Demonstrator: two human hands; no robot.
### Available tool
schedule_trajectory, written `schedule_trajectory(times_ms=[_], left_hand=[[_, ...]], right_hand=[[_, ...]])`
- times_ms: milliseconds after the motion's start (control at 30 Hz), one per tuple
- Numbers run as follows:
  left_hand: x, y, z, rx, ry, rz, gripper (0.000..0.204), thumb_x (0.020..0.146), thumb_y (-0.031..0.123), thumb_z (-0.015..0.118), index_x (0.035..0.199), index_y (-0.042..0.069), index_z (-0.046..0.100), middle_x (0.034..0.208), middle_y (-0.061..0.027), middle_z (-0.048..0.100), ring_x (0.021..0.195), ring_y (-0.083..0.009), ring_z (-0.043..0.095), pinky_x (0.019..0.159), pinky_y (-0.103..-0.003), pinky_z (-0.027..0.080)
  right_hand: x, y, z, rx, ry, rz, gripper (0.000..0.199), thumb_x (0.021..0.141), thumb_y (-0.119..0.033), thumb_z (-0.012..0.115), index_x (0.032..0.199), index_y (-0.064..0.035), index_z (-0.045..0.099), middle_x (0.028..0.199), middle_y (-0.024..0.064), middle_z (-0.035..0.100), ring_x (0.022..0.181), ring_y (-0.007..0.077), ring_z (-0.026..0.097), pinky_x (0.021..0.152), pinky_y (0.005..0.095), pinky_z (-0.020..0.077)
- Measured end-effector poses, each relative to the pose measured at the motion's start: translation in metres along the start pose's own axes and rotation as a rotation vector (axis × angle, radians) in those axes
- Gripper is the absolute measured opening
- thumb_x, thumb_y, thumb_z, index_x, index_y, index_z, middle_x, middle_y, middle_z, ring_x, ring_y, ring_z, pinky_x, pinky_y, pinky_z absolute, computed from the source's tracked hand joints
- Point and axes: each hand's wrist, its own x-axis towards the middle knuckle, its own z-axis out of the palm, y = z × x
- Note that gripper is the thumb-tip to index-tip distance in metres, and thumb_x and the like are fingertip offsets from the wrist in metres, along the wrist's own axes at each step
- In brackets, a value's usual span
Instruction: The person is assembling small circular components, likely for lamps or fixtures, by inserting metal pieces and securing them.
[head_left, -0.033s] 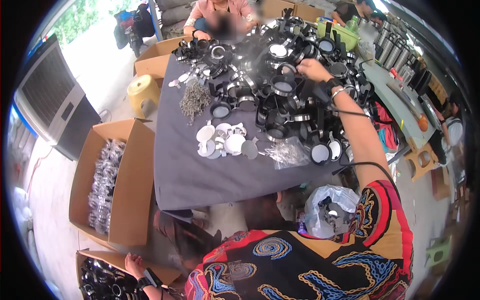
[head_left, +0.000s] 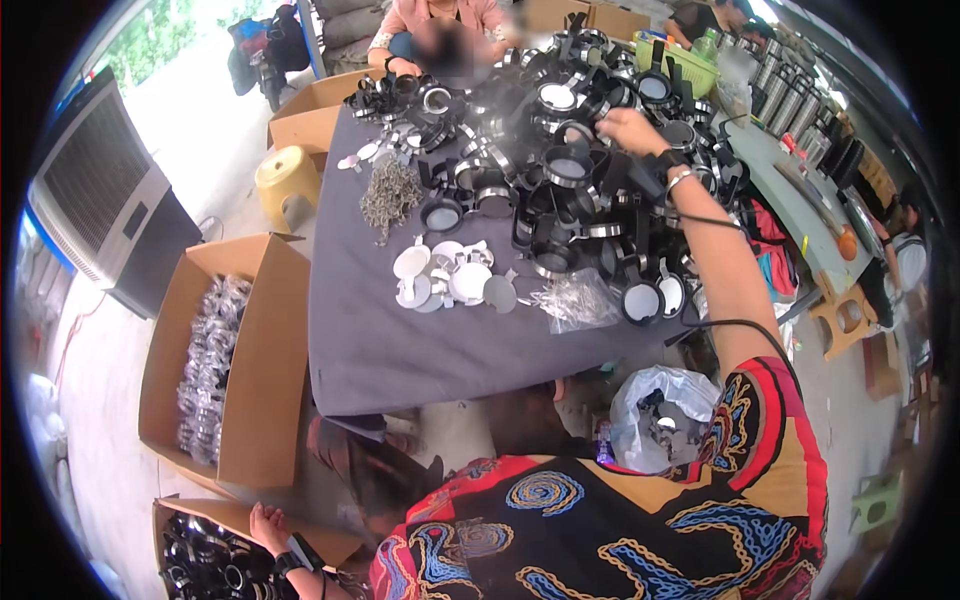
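My right hand (head_left: 630,132) reaches over a large pile of round black-and-silver lids with handles (head_left: 567,168) on the table. Its fingers are curled together, and whatever is between them is too small or hidden to make out. Low at the left, my left hand (head_left: 268,525) is at the flap of a cardboard box (head_left: 215,512) holding black, shiny parts. The fingers there are loosely apart, with nothing seen in them. Flat white and grey discs with tabs (head_left: 470,283) lie on the table's near side, beside a clear bag of small metal pieces (head_left: 580,302).
The dark-clothed table (head_left: 400,350) also bears a heap of small metal pieces (head_left: 390,195). Left stand a box of wrapped parts (head_left: 265,350), a yellow stool (head_left: 287,175) and an air cooler (head_left: 110,200). A plastic bag (head_left: 640,440) sits below; another person (head_left: 400,45) works opposite.
My right hand has risen very slightly over the pile. My left hand stays by the box flap.
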Motion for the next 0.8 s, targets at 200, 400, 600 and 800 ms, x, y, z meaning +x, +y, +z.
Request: schedule_trajectory(times_ms=[200,400,600,800], left_hand=[[-0.014,0.009,-0.026,-0.03,0.071,-0.002,0.021,0.09,0.021,0.056,0.107,0.01,0.057,0.072,-0.0034,0.057,0.052,-0.0144,0.055,0.045,-0.024,0.044],[-0.026,0.007,-0.057,-0.001,0.202,0.208,0.026,0.088,0.012,0.052,0.113,0.005,0.056,0.075,-0.0043,0.055,0.052,-0.0131,0.052,0.046,-0.023,0.043],[-0.044,-0.009,-0.169,0.055,0.317,0.179,0.032,0.09,0.021,0.053,0.118,0.006,0.055,0.081,-0.0077,0.06,0.063,-0.0188,0.06,0.055,-0.033,0.05],[-0.092,-0.031,-0.119,0.06,0.292,0.125,0.034,0.091,0.025,0.052,0.119,0.006,0.056,0.083,-0.0091,0.062,0.065,-0.021,0.061,0.056,-0.036,0.051]], right_hand=[[-0.012,-0.069,-0.008,0.151,-0.043,0.069,0.023,0.088,-0.019,0.059,0.086,0.0042,0.063,0.076,0.0074,0.066,0.07,0.0158,0.062,0.067,0.03,0.0478],[-0.018,-0.108,-0.028,0.374,0.19,0.049,0.02,0.092,-0.017,0.057,0.092,0.0025,0.062,0.08,0.0083,0.066,0.068,0.0165,0.064,0.066,0.0279,0.0526],[-0.058,-0.184,-0.02,0.425,0.369,-0.125,0.021,0.092,-0.021,0.055,0.097,-0.0011,0.062,0.072,0.0017,0.058,0.06,0.0094,0.052,0.057,0.0232,0.0411],[-0.14,-0.248,0.066,0.621,-0.028,-0.135,0.013,0.094,-0.009,0.049,0.098,-0.0003,0.058,0.071,0.0028,0.057,0.059,0.0079,0.053,0.057,0.0215,0.0449]])
